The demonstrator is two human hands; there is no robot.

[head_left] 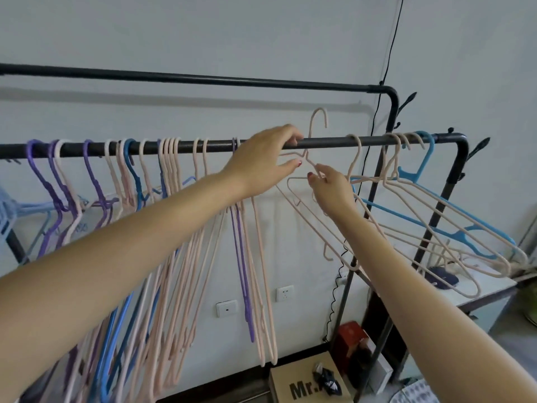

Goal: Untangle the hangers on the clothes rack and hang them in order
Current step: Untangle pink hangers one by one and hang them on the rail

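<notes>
Head view: the pink hanger (312, 158) is pinched at its neck by the right hand (331, 189); its hook is raised above the lower rail (186, 146), not yet seated; the left hand (263, 161) is curled around the rail just left of the grip; snagging is likely if neighbouring hangers (406, 205) right of the grip are caught.

Single head-worn wide-angle view, no second view to overlap with. Looks forward along both outstretched forearms at the clothes rack's front rail (180, 146), roughly level with it. Close: left hand (266, 158) and right hand (331, 189) sit mid-frame at arm's reach. Wall just beyond the hands; floor boxes below them. Edges bend, fisheye.
</notes>
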